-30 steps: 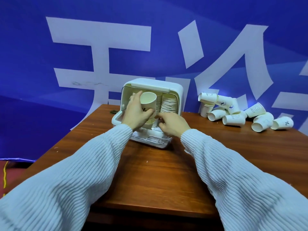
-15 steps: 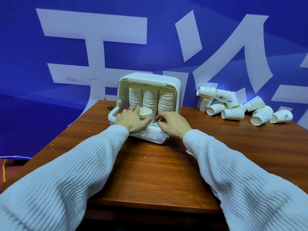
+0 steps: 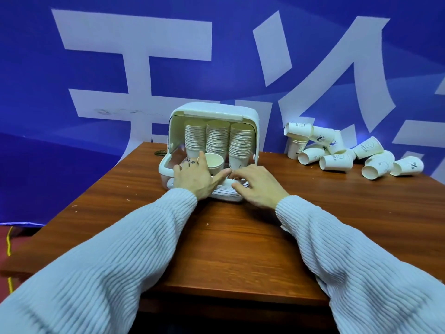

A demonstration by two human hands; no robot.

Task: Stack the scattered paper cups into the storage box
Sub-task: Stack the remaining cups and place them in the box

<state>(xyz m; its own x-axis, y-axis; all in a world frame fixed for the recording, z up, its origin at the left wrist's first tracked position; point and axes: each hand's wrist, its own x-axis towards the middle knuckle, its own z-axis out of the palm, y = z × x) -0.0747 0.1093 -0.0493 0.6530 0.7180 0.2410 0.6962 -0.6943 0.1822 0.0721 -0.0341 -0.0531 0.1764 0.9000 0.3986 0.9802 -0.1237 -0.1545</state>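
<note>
The storage box (image 3: 249, 121) stands open toward the person at the far middle of the wooden surface (image 3: 228, 237), three tall stacks of paper cups (image 3: 218, 138) upright inside it; in front of the middle stack a single cup (image 3: 213, 162) sits mouth-up on the slatted base (image 3: 225, 191). The left hand (image 3: 195, 175) curls round this cup, thumb stretched across the cup's lower front, the fingers (image 3: 201, 158) wrapping its left side; the right hand (image 3: 256, 183) rests low on the base with its fingers bent, their tips near the left thumb, and whether they pinch anything I cannot tell.

The step in hand looks like seating this cup as the foot of a new front stack; to do it well, keep the cup upright and square on the slats, clear of the stacks behind so they are not nudged over; let the right hand steady the base while the left lets go gently, since thin paper dents under a hard squeeze.

The scattered cups (image 3: 337, 161) lie in a heap well apart at the far right of the surface, most on their sides; much of the task appears left to do.
</note>
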